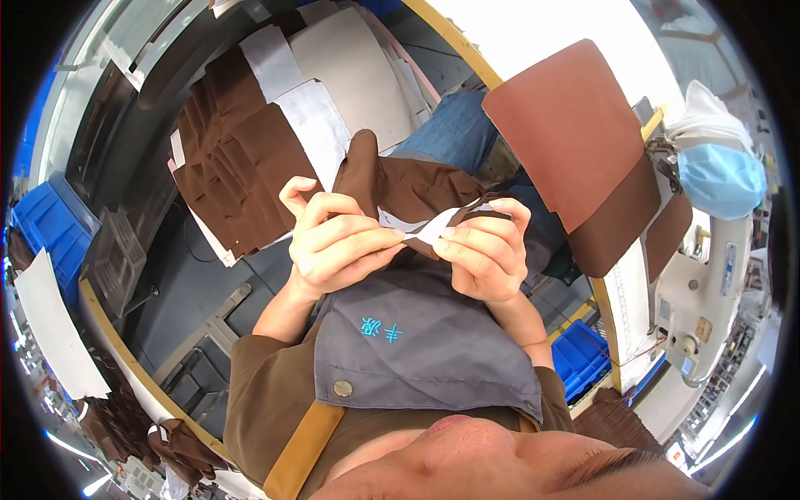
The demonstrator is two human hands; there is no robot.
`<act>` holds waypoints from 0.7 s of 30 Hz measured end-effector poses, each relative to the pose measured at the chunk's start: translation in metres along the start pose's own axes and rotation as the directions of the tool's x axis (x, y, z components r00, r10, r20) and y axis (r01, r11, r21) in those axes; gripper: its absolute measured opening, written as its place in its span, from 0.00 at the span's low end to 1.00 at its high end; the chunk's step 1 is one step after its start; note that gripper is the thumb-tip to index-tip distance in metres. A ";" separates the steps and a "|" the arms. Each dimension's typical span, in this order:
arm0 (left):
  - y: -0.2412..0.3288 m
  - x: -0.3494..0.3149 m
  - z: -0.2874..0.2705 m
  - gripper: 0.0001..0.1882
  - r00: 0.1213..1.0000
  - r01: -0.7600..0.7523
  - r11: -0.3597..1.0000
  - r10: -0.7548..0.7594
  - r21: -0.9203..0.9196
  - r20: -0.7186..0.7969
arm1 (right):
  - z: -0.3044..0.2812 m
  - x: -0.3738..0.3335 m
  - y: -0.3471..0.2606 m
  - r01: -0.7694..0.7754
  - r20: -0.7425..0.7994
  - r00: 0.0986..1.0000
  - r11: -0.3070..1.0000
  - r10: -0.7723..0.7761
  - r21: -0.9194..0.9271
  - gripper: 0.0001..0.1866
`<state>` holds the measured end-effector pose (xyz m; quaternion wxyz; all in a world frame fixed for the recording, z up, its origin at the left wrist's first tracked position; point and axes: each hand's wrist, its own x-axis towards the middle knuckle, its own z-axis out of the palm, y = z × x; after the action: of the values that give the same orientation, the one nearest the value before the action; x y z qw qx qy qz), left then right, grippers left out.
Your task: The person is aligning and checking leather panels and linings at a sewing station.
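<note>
A brown fabric piece [425,183] with white backing hangs in front of my chest, above my lap. My left hand [342,242] pinches its near edge between thumb and fingers. Close by on the right, my right hand [487,254] grips the same edge, fingers curled around it. Between the fingertips a white strip [435,225] is folded and twisted against the brown cloth. Parts of the cloth under the fingers are hidden.
On the left lies a stack of brown cut pieces [242,171] beside white sheets [354,71]. A reddish-brown panel [567,125] overhangs the table at right, by a white sewing machine [704,300]. Blue bins [581,360] stand low at right and a blue crate [54,221] at far left.
</note>
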<state>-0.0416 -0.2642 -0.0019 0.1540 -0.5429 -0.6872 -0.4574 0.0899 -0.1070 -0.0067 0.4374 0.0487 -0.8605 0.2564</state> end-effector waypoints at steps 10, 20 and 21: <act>-0.005 -0.010 0.002 0.13 0.996 -0.002 1.000 0.002 0.001 -0.086 | 0.003 -0.002 -0.001 0.048 -0.039 0.998 0.999 -0.049 -0.026 0.09; -0.007 0.004 -0.001 0.14 0.950 0.256 0.958 -0.224 -0.131 0.216 | 0.012 0.011 0.003 -0.138 0.082 0.988 0.987 0.131 0.085 0.05; -0.006 0.005 -0.001 0.15 0.922 0.342 0.926 -0.297 -0.162 0.250 | 0.015 0.011 0.002 -0.171 0.113 0.981 0.981 0.159 0.097 0.05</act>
<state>-0.0485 -0.2619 -0.0010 -0.0561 -0.4832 -0.7295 -0.4808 0.0715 -0.1108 -0.0067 0.3656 0.0137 -0.8685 0.3344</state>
